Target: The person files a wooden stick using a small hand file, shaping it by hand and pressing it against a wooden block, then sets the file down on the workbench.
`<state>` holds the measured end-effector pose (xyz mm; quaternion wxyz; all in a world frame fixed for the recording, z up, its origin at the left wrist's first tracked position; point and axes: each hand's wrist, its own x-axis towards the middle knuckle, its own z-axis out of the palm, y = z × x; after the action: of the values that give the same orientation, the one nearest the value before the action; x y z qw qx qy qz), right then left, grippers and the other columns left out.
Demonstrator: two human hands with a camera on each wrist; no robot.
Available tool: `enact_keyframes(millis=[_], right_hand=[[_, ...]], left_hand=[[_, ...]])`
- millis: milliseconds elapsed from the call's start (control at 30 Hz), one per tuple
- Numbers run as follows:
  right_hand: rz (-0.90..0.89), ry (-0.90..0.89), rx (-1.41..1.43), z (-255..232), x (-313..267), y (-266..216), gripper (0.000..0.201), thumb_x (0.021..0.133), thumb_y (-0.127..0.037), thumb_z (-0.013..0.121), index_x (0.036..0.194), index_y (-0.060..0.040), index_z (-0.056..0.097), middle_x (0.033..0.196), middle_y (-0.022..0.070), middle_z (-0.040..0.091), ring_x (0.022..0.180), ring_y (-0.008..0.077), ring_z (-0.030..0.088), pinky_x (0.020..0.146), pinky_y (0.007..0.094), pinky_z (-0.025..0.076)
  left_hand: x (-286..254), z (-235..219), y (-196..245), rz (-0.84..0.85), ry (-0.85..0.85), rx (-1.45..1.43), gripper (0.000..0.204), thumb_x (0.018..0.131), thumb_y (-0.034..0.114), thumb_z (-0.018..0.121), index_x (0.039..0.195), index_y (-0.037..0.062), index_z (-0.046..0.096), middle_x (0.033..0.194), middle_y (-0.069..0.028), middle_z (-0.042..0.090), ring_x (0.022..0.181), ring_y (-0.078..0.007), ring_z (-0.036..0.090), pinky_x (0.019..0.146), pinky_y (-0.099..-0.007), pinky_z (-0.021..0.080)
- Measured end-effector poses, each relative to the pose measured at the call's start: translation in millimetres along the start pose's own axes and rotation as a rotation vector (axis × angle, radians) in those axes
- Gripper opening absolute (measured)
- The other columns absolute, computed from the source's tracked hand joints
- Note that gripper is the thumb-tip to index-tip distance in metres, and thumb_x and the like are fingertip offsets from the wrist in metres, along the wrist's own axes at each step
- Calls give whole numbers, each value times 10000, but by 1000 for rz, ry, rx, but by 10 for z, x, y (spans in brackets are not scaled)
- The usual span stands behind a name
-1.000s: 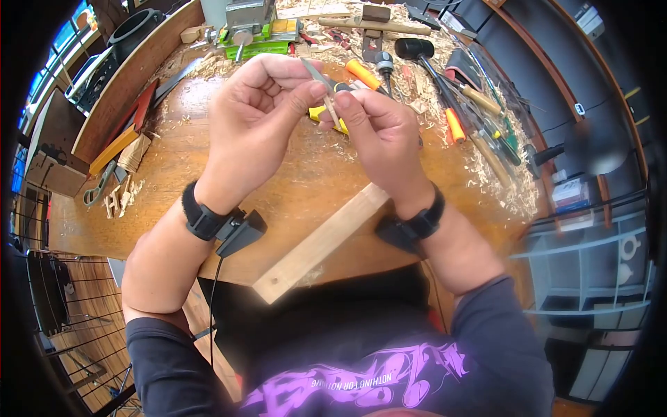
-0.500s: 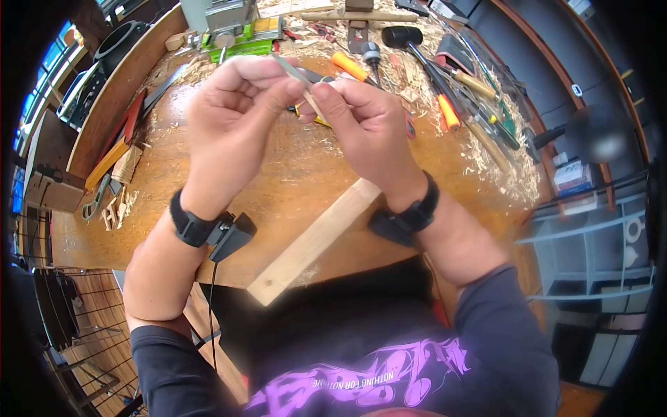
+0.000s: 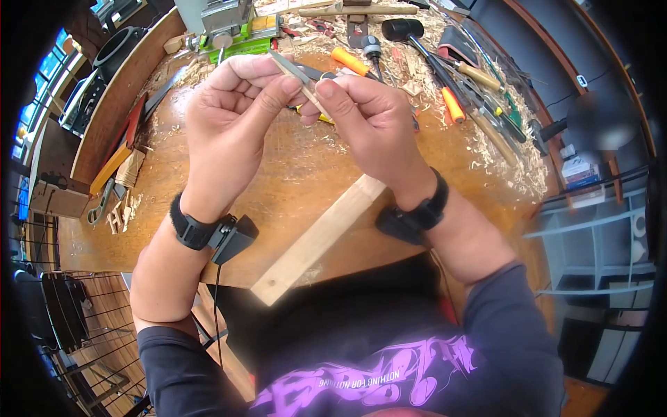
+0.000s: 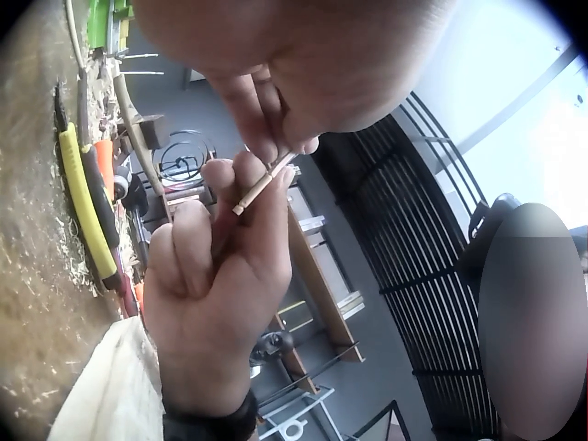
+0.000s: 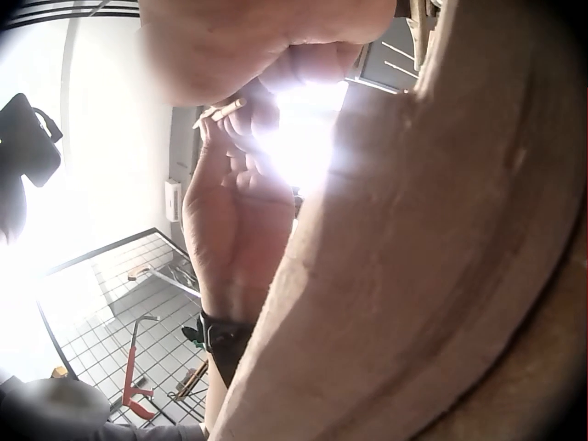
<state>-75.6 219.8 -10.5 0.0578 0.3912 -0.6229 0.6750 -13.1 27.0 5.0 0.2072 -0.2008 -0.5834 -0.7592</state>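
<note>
Your left hand (image 3: 229,115) is raised above the workbench (image 3: 174,174) with its fingers curled in and the thumb pressed toward the forefinger, pinching one end of a thin wooden stick (image 3: 303,87). A narrow grey blade (image 3: 283,64) also runs out past those fingertips toward the far side of the bench; which hand has hold of it I cannot tell. The stick itself lies right in the pinch, bridging the small gap between your two hands, slanted, with its pale end showing just clear of the fingers in the left wrist view (image 4: 260,186).

Your right hand (image 3: 368,118) meets the left at that same spot, thumb and forefinger closed on the stick's other end, the remaining fingers folded underneath. Both hands are touching at the fingertips.

Directly below the grip, nearer your body, a long pale wood block (image 3: 316,240) lies slantwise on the bench, its near end past the bench edge. Beyond the grip, a yellow-handled tool (image 3: 321,117) lies partly hidden under your right hand. To the right of the grip, orange-handled tools (image 3: 451,104) and a black mallet (image 3: 406,29) lie among wood shavings (image 3: 514,174). Beyond the grip to the left stands a small green machine (image 3: 233,35).
</note>
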Motion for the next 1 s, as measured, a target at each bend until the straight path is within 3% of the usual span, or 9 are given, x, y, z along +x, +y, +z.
enact_keyframes(millis=[167, 267, 367, 433, 667, 767, 833, 1000], right_hand=[[86, -23, 21, -17, -21, -8, 299, 1104, -269, 709, 985, -17, 817, 768, -26, 713, 644, 10, 526, 555, 232, 398], [123, -32, 0, -10, 4, -58, 306, 1105, -275, 707, 986, -15, 815, 798, -5, 750, 653, 17, 554, 571, 227, 426], [87, -45, -37, -1, 12, -41, 300, 1101, -277, 713, 995, -16, 818, 822, 16, 774, 658, 24, 577, 577, 228, 447], [61, -12, -24, 5, -4, -9, 296, 1098, -276, 717, 1001, -17, 820, 820, 22, 778, 667, 27, 597, 583, 231, 468], [65, -54, -74, -7, 8, 20, 296, 1107, -264, 705, 1019, -4, 817, 814, 22, 778, 679, 25, 614, 591, 220, 481], [-23, 3, -9, 15, 6, 50, 298, 1109, -262, 703, 1023, -1, 817, 795, 16, 772, 647, 19, 587, 575, 219, 461], [43, -38, -17, -10, 14, 29, 298, 1109, -260, 703, 1020, 1, 816, 790, 17, 771, 649, 17, 586, 575, 219, 456], [27, -21, -77, -15, 0, -2, 303, 1108, -254, 704, 1000, 9, 810, 809, 26, 778, 682, 20, 607, 587, 218, 469]], left_hand=[[27, 2, 2, 8, 42, 90, 193, 1043, -2, 728, 1225, -23, 668, 1201, -122, 758, 1058, -160, 749, 975, -338, 623], [17, 14, -25, 1, 58, 6, 241, 1019, -25, 753, 1246, -51, 678, 1181, -129, 776, 1052, -146, 754, 945, -290, 632], [17, -7, -62, 28, 6, -81, 259, 1019, -31, 750, 1268, -53, 682, 1178, -123, 775, 1056, -145, 753, 943, -292, 635], [45, -59, -22, 60, 36, 86, 251, 1020, -36, 746, 1263, -52, 683, 1185, -126, 775, 1055, -146, 754, 939, -296, 640], [23, -17, 5, 10, 14, 54, 247, 1021, -16, 752, 1257, -39, 683, 1237, -150, 762, 1039, -165, 755, 959, -329, 626], [44, -38, 25, 57, 52, 135, 229, 1020, -20, 749, 1240, -38, 685, 1253, -157, 758, 1049, -168, 758, 972, -331, 629], [12, 3, 0, -42, -14, 37, 210, 1022, -19, 746, 1224, -31, 688, 1278, -159, 751, 1049, -172, 760, 986, -334, 630], [32, 14, 13, 43, 71, 93, 215, 1024, -19, 744, 1232, -36, 689, 1278, -154, 752, 1037, -175, 758, 962, -333, 633]])
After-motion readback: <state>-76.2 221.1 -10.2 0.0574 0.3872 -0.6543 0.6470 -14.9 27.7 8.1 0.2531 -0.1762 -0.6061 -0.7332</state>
